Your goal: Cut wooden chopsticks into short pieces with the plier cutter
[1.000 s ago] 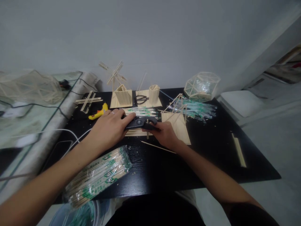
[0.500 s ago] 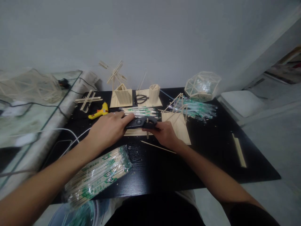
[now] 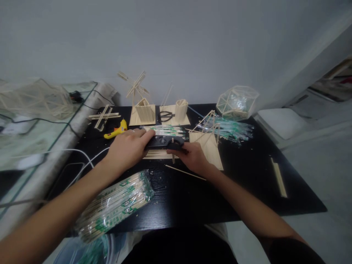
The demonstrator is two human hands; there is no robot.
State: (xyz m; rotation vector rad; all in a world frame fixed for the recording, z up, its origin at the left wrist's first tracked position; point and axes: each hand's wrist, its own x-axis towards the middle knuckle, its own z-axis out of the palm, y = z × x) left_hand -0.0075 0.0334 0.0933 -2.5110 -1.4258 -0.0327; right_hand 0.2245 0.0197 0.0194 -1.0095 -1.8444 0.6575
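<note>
At the middle of the black worktop (image 3: 192, 205), we hold a dark hinged tool (image 3: 162, 141) between our two hands, crosswise and raised above the pale sticks (image 3: 158, 154) laid side by side. Our left hand (image 3: 125, 148) has its fingers wrapped around one end, probably to steady it; our right hand (image 3: 194, 156) has its fingers drawn narrow at the curved end, though we cannot tell whether they also pinch the short stick (image 3: 173, 158) standing upright there. That curved end seems turned to keep the short stick within its bend. A single long stick (image 3: 185, 172) lies just on our side of the right hand, within easy reach. The wrapped bundle (image 3: 118, 205) slants over the near edge towards the left corner, perhaps leaving the middle free for our forearms. The yellow glue gun (image 3: 117, 130) rests beyond our left hand, its grip easy to get at. Towards the far edge, scissors (image 3: 166, 116) lie on a board beside a round stick holder (image 3: 181, 109), likely out of our way. The flat board with a stick frame (image 3: 210, 150) sits just beside our right hand, while a few joined strips (image 3: 279, 179) lie well apart, near the right edge.
</note>
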